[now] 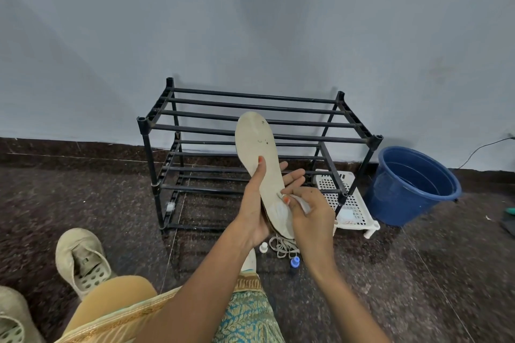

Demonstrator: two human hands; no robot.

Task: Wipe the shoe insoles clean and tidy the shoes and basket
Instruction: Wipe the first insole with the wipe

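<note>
A pale, stained insole (257, 145) stands tilted in front of the rack, toe end up. My left hand (255, 203) holds it from below, thumb across its face. My right hand (309, 214) pinches a small white cloth (281, 210) against the insole's heel part. One beige shoe (80, 259) lies on the floor at the lower left, and a second beige shoe (14, 317) shows at the left corner. A white perforated basket (351, 203) sits on the floor behind my right hand.
A black two-tier shoe rack (250, 125) stands against the wall. A blue bucket (412, 184) sits to its right. Loose shoelaces (284, 246), a white cap (263, 247) and a small blue-capped bottle (294, 262) lie on the dark floor below my hands.
</note>
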